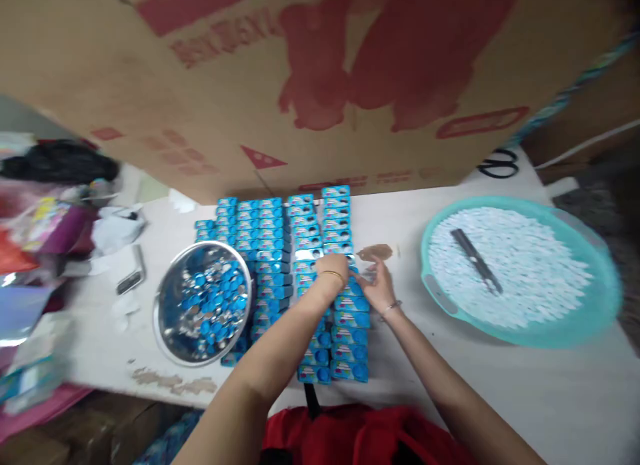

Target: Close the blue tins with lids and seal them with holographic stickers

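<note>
Small blue printed boxes (351, 320) stand in several columns on the table. Those at the back of the right columns show dark round holes; nearer ones carry round blue discs. Over the rightmost column, my left hand (334, 266) is closed and pressed down on a box, its fingertips and anything in them hidden. My right hand (379, 288) is beside that column, its thumb against a box edge and its fingers apart. To the left, a steel bowl (161, 332) contains loose blue and silver round pieces (213, 302).
A large cardboard carton (215, 118) walls off the back. At right, a turquoise basin (540, 338) holds many small white pieces and a dark flat tool (475, 260). Black scissor handles (500, 164) lie behind it. Bags and clutter (60, 218) fill the left side.
</note>
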`<control>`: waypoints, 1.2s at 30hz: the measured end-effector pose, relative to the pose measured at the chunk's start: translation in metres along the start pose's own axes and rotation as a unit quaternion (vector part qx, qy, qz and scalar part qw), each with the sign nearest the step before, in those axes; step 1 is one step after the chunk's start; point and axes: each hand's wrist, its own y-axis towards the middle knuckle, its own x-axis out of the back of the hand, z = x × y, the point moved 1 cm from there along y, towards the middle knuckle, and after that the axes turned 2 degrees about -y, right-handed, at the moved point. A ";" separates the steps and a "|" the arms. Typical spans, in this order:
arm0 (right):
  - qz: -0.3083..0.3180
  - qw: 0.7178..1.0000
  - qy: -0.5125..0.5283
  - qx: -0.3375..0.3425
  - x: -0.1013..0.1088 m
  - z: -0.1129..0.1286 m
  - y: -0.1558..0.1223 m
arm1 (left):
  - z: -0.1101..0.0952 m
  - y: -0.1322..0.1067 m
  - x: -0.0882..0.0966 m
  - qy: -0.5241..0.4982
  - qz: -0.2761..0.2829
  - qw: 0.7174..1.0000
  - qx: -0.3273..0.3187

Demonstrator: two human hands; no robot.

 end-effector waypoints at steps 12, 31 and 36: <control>0.241 0.890 -0.032 0.385 -0.089 0.233 -0.080 | 0.241 -0.173 -0.039 -0.493 -0.471 0.731 0.019; 0.407 0.655 -0.406 0.490 -0.274 0.261 -0.114 | 0.361 -0.221 -0.109 -0.589 -0.404 0.695 0.084; 0.378 0.685 -0.376 0.496 -0.241 0.264 -0.132 | 0.365 -0.227 -0.108 -0.575 -0.404 0.709 0.065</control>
